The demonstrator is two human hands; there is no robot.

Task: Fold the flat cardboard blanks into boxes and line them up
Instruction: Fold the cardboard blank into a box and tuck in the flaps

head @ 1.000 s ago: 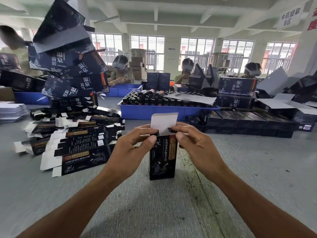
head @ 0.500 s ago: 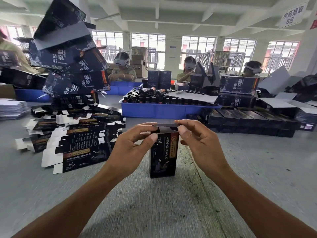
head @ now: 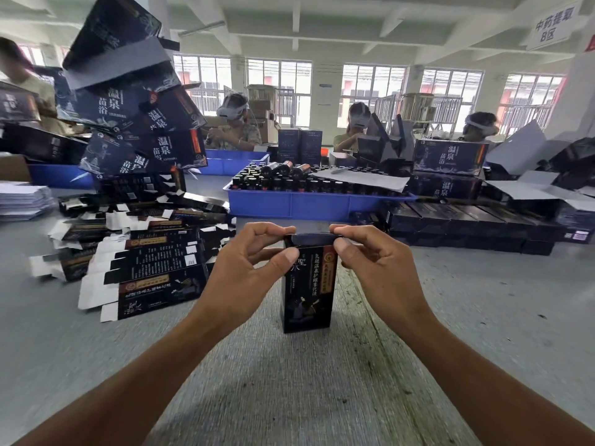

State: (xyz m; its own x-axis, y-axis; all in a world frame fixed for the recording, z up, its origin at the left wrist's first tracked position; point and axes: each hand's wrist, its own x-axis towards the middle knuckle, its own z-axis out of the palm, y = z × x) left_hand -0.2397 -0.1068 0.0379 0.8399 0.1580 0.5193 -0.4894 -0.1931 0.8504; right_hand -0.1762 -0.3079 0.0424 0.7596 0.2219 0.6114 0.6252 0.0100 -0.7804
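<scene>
A small black box (head: 308,294) with gold print stands upright on the grey table (head: 289,381) in front of me. My left hand (head: 248,268) pinches its top left corner between thumb and fingers. My right hand (head: 373,262) pinches the top right corner, its thumb on the folded-down lid. The lid lies flat across the top. A loose pile of flat black blanks (head: 138,252) with white flaps lies on the table to the left. A row of finished black boxes (head: 467,223) lies at the right.
A blue tray (head: 309,204) full of dark bottles stands behind the box. Large dark cartons (head: 128,123) are stacked high at the left, more (head: 447,169) at the right. White paper stack (head: 22,197) at far left. Several people work across the table.
The white top flap that stood up a second ago has been folded down and tucked, so the box top is now closed. Both hands stay at the top corners.
</scene>
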